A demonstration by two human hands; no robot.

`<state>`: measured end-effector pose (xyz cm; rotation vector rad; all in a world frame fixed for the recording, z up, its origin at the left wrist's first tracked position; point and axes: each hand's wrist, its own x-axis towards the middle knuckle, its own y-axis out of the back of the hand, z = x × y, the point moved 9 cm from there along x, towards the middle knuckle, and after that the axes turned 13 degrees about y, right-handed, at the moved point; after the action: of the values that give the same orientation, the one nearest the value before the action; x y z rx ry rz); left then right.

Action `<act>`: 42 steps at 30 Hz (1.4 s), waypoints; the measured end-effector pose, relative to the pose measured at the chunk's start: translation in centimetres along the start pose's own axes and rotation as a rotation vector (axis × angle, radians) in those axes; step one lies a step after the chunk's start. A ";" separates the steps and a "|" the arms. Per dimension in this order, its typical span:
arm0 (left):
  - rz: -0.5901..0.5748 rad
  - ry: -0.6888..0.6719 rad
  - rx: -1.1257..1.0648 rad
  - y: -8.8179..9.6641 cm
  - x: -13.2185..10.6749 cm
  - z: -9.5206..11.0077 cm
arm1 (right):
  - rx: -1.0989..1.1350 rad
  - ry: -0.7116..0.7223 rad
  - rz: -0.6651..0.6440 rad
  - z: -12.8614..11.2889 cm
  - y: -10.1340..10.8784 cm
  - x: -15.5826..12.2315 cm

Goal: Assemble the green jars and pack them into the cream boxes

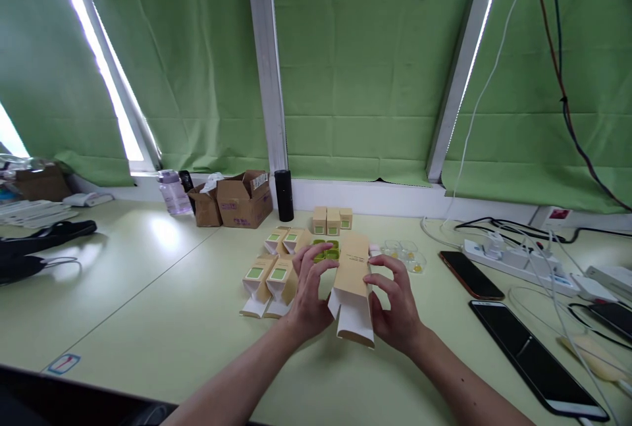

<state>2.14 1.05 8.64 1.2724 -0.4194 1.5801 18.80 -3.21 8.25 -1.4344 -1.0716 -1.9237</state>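
Both my hands hold a flat tan carton blank (352, 281) just above the pale green table (148, 294), its open white flaps pointing toward me. My left hand (311, 291) grips its left edge, fingers curled over the top. My right hand (395, 304) pinches its right edge. Behind the carton lie green jars (328, 249), partly hidden by my fingers. To the left lie several half-folded cartons with green labels (269, 278). Three closed small boxes (332, 218) stand farther back.
Brown cardboard boxes (244, 199), a clear bottle (172, 192) and a black cylinder (284, 194) stand at the window sill. Clear cups (407, 256), two phones (471, 274), a power strip (513, 258) and cables lie at the right. Black straps (44, 241) lie at the left.
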 end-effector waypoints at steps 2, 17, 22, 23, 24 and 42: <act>0.007 0.013 0.014 0.0 -0.2 -0.2 | -0.017 0.024 0.010 -0.1 0.0 0.0; 0.059 -0.116 -0.028 0.6 -0.1 1.0 | -0.025 0.152 0.016 -1.0 0.1 0.7; 0.058 -0.117 -0.021 0.6 0.0 1.1 | -0.023 0.105 0.008 -0.4 0.1 0.2; 0.050 -0.118 -0.020 0.6 0.0 1.1 | -0.023 0.087 0.005 -0.2 0.1 0.0; 0.040 -0.116 -0.021 0.5 0.0 1.1 | -0.020 0.067 0.002 0.0 0.1 -0.1; -0.209 0.113 -0.306 -1.5 -0.3 -1.1 | 0.370 -0.517 0.152 3.6 -1.2 -2.6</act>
<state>2.79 2.39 7.52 0.9562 -0.4242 1.3452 20.62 0.29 5.87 -1.7699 -1.4070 -1.1903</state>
